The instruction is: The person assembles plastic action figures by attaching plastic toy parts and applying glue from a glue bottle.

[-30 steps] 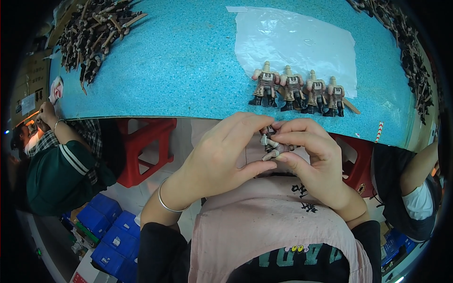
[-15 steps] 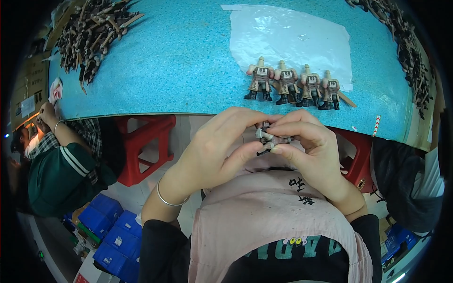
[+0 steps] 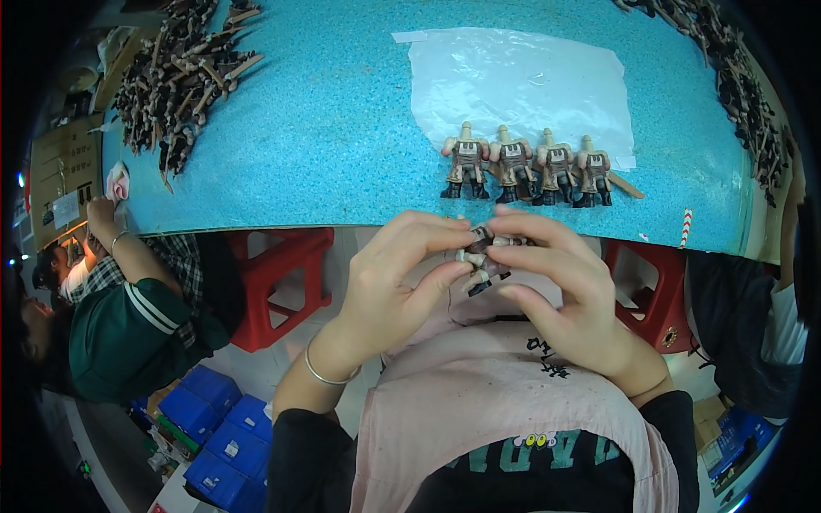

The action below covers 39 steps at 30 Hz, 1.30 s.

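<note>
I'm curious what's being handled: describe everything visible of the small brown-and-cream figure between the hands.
The small brown, cream and black figure looks like moulded plastic, with limb-like parts. It is tilted, in front of the pale pink cloth apron. The bare left hand pinches it; the bare right hand seems to touch it. Much is hidden.

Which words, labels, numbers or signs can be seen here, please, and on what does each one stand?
Apron: dark characters; wording not copied.
Black shirt: green letters, partly covered; wording not copied.
Left carton: dark marks and a pale label, too small to read.
Blue boxes: pale patches, too small to read.
</note>
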Motion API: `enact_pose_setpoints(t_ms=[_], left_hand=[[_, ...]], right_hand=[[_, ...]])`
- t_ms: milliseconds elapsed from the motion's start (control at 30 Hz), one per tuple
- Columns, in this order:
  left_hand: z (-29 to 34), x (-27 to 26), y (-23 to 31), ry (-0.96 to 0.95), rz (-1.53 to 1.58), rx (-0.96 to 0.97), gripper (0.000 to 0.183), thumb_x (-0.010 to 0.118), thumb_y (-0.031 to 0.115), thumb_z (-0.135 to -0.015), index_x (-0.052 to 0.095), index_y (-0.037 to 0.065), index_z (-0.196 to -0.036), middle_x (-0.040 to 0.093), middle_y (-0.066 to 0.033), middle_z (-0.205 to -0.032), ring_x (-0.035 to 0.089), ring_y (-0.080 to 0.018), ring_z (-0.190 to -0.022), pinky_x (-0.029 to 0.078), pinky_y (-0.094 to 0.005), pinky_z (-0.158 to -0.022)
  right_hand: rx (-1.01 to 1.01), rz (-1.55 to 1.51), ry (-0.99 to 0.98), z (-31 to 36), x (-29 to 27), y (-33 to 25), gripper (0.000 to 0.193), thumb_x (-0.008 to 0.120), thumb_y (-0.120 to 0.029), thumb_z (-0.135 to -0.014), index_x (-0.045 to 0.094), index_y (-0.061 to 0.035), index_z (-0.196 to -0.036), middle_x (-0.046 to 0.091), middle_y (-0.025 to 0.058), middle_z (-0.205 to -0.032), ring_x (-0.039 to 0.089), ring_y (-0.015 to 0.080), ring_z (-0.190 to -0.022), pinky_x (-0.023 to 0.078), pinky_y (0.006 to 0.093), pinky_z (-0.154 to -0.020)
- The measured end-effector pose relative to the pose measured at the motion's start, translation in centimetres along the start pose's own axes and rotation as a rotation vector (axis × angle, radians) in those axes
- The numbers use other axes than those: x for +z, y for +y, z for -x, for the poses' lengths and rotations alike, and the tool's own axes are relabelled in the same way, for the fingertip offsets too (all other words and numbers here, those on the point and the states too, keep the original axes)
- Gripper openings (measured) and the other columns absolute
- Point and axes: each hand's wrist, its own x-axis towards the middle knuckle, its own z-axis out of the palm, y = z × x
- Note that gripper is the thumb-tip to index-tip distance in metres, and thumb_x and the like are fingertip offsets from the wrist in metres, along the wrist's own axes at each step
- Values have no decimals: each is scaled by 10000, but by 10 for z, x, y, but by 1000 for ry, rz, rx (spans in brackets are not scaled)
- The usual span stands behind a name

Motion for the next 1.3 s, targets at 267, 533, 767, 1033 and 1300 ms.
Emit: enact_pose_setpoints(t_ms=[267, 533, 767, 1033, 1300], left_hand=[[16, 13, 11, 193, 228, 6, 384, 711, -29, -754, 560, -35, -1107, 619, -173, -1087, 624, -262, -1016, 509, -343, -867], [27, 25, 12, 197, 304, 24, 344, 675, 15, -812, 532, -58, -1116, 565, -170, -1166, 608, -255, -998, 475, -339, -900], [7, 18, 21, -36, 279, -45, 222, 654, 154, -849, 612, -18, -983, 551, -155, -1155, 541, -223, -1039, 415, -328, -907], [5, 24, 21, -208, 868, -353, 204, 662, 23, -828, 586, -19, -1013, 542, -140, -1181, 515, -178, -1069, 398, -331, -957], [5, 36, 24, -43, 686, -212, 336, 692, 34, -800, 539, 7, -1098, 506, -104, -1169, 510, -173, -1054, 404, -311, -928]], right_hand=[[208, -497, 360, 29, 8, 0, 460, 642, 66, -792, 441, 29, -1205, 392, 146, -1241, 526, 202, -1071, 458, 304, -882], [504, -800, -73, 31, -2, 2, 236, 497, -201, -983, 555, 25, -1014, 588, 51, -810, 566, 113, -721, 483, 246, -670], [391, -560, -107, 34, -7, 2, 208, 533, -175, -960, 558, 11, -870, 560, 33, -785, 538, 93, -702, 439, 235, -626], [157, -245, -59, 29, -7, 4, 144, 587, -125, -903, 582, 0, -831, 576, 87, -807, 560, 172, -697, 447, 283, -641], [92, -345, 15, 26, 5, 8, 206, 682, -50, -804, 508, -20, -910, 558, 90, -931, 547, 192, -808, 454, 298, -761]])
